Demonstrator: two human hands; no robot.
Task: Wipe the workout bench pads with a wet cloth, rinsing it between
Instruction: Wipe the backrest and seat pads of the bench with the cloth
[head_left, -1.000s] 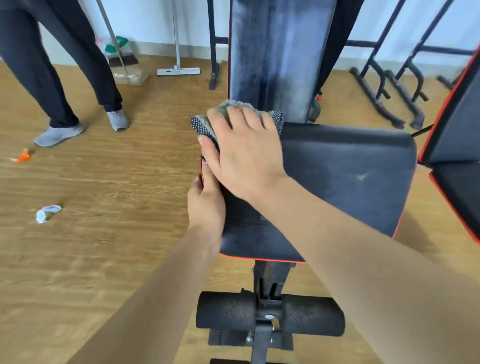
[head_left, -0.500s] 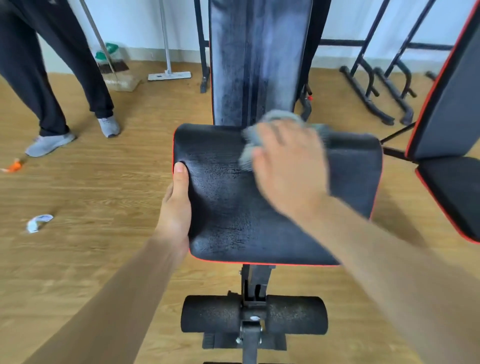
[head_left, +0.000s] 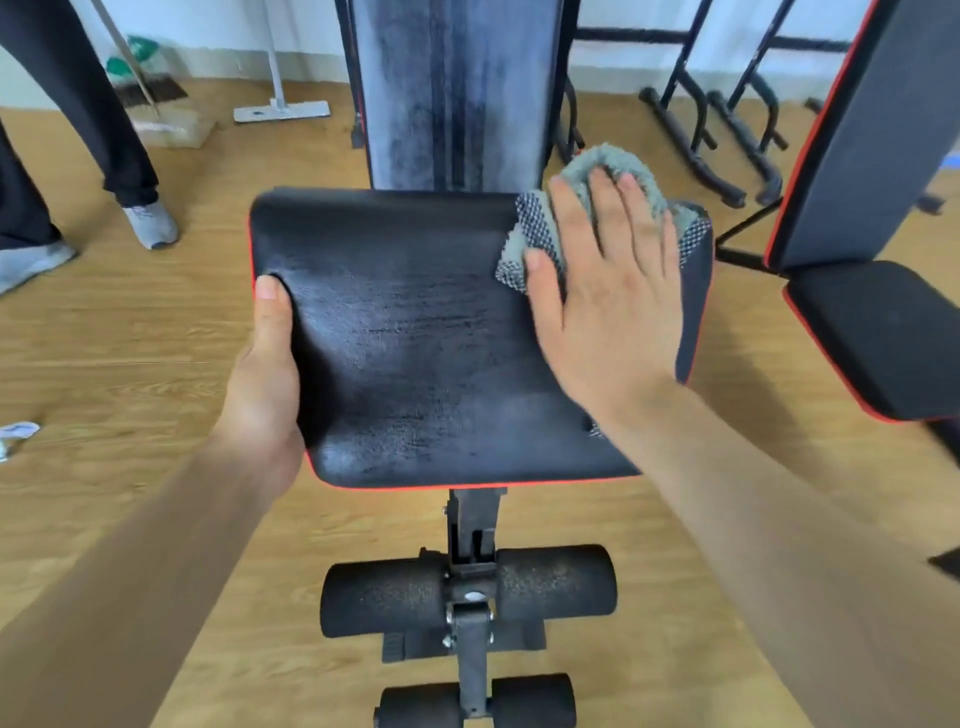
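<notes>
Right hand (head_left: 608, 291) is flat on the grey cloth (head_left: 537, 223), fingers (head_left: 605, 208) straight and a bit spread, pressing it onto the seat pad (head_left: 415, 338) at its 2 o'clock corner. Left hand (head_left: 265, 374) grips the pad's 9 o'clock edge, thumb on top.

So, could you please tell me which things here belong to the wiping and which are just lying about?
Job: grey cloth under the right hand; seat pad, gripped at its edge by the left hand; back pad.
Lying about: broom, mop, crumpled scrap, second bench.
</notes>
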